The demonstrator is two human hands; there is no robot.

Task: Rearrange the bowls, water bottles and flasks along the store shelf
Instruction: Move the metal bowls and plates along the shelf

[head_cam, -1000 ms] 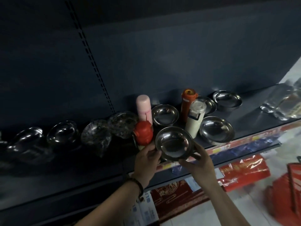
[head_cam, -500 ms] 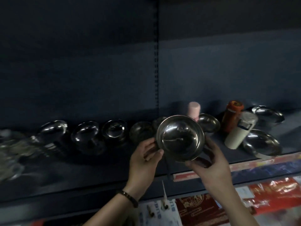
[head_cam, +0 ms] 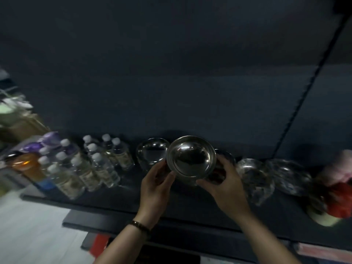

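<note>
One camera only, worn on the person's head, wide-angle. It faces forward and down at the shelf [head_cam: 123, 202], close behind the left grip [head_cam: 156, 185] and right grip [head_cam: 224, 185], the held bowl [head_cam: 191, 159] near mid-frame. Shelf line runs tilted beyond the grips; frame edges blurred.

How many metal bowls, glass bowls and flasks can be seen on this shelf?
Metal bowl: 1
Glass bowls: 4
Flasks, blurred at the right edge: 2
Total: 7
</note>
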